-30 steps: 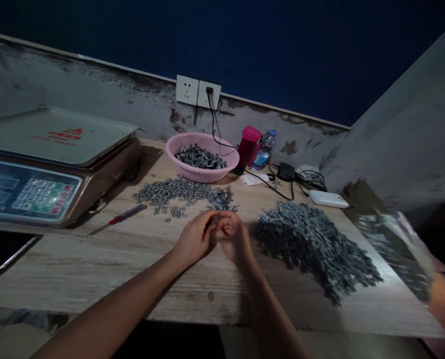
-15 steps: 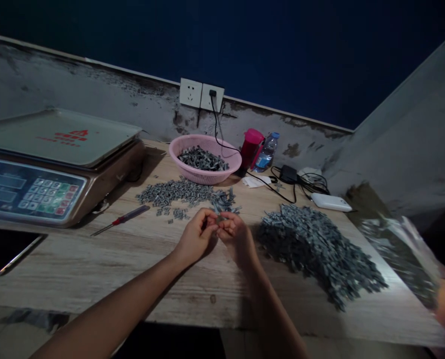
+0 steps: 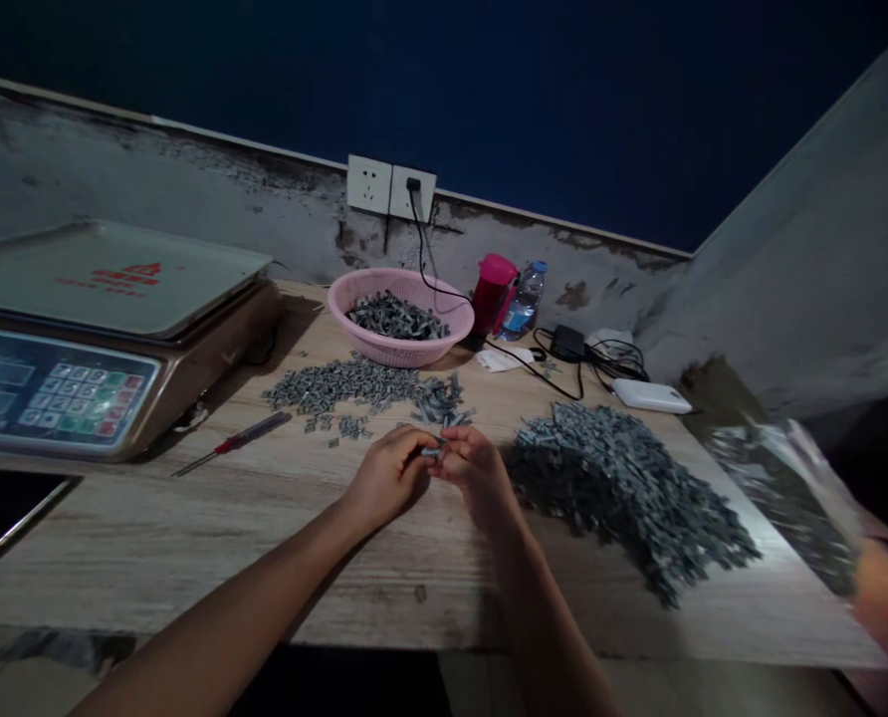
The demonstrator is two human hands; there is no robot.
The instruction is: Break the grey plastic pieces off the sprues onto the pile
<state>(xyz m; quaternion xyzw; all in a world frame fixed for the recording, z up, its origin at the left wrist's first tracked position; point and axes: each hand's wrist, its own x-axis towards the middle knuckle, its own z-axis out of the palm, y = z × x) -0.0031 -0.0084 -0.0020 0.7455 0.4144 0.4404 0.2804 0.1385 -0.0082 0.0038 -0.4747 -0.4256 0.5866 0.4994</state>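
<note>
My left hand (image 3: 391, 472) and my right hand (image 3: 475, 468) meet over the middle of the table, fingertips pinched together. Between them shows a small grey part (image 3: 432, 451), gripped from both sides; its exact shape is mostly covered by the fingers. Just beyond the hands lies a little heap of longer grey pieces (image 3: 439, 400). A spread of small square grey pieces (image 3: 346, 385) is farther left. To the right of my right hand rises a large pile of grey strip-like pieces (image 3: 630, 488).
A pink basket (image 3: 332, 304) holds more grey pieces at the back. On the left are a digital scale (image 3: 212, 349), a screwdriver (image 3: 233, 442) and a dark flat device (image 3: 11, 508). A red cup (image 3: 492, 295), bottle (image 3: 525, 301), cables and a white box (image 3: 651, 395) line the back right.
The view has shifted slightly. My fingers have moved a little on the small grey part, which now shows more plainly between them. The heaps look the same.
</note>
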